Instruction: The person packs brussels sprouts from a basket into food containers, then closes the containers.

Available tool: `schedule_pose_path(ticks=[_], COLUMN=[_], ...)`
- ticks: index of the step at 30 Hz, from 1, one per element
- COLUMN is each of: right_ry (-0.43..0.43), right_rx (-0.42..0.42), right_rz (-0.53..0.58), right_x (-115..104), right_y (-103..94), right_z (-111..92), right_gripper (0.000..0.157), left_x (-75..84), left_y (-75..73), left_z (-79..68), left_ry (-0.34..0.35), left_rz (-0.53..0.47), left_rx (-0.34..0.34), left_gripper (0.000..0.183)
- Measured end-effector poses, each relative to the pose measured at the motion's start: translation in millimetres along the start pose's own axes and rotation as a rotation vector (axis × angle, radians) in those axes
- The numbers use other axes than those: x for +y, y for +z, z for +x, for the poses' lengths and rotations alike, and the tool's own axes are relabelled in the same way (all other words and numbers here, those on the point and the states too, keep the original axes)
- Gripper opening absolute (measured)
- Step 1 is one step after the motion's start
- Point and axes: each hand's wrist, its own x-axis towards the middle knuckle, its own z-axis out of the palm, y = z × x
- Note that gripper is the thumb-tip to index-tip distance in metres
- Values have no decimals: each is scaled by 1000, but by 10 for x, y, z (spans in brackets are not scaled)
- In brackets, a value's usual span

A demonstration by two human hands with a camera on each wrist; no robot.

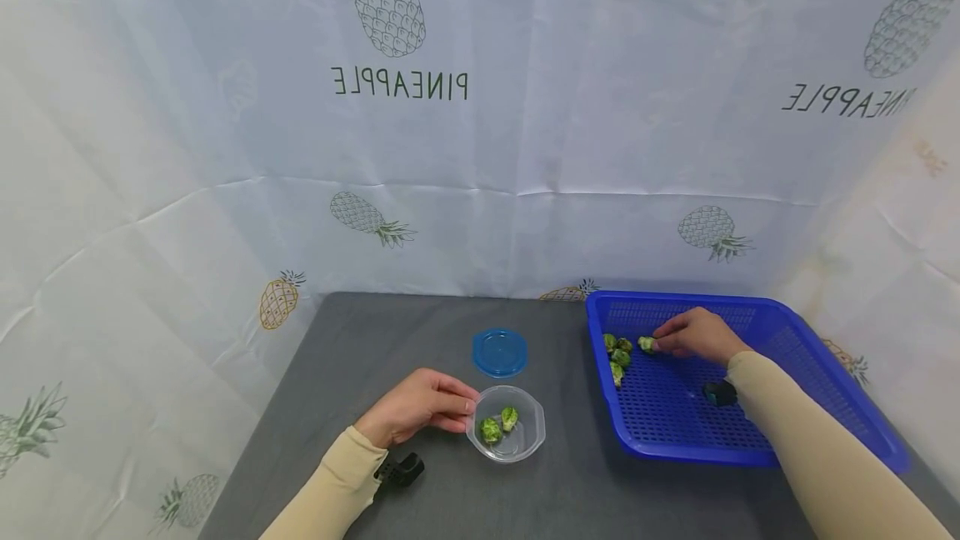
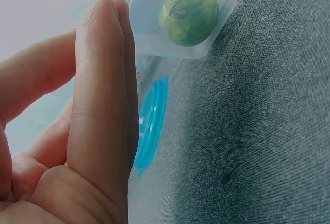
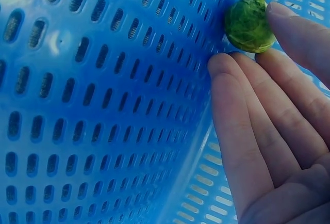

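My left hand (image 1: 423, 407) pinches the rim of a clear plastic container (image 1: 529, 440) between thumb and fingers. Two Brussels sprouts lie in it, a rounder one (image 1: 490, 430) and a paler one (image 1: 509, 417); the left wrist view shows one sprout (image 2: 188, 15) through the wall. Inside the blue basket (image 1: 697, 450), my right hand (image 1: 701, 335) pinches a Brussels sprout (image 1: 646, 344) by its fingertips. From the right wrist, that sprout (image 3: 250, 24) sits between the thumb and the fingers. Several other sprouts (image 1: 620, 357) gather by the basket's left wall.
A round blue lid (image 1: 500, 353) lies on the grey tabletop (image 1: 360, 340) behind the container. The basket's raised, slotted wall (image 3: 93, 100) stands around the right hand. A pineapple-print sheet (image 1: 525, 132) hangs behind and beside the table.
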Motion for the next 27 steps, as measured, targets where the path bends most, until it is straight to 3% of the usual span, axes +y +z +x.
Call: schedule_pose_path(ticks=[18, 27], right_ry=[8, -11], right_rx=[8, -1], right_rz=[-10, 15], right_x=[58, 2], right_y=[15, -8], right_z=[40, -68], right_gripper=[39, 39], left_x=[-7, 1], left_y=[8, 8], left_z=[6, 14], left_ry=[3, -1], left_rz=[-1, 10], left_rx=[6, 10], left_gripper=[34, 36])
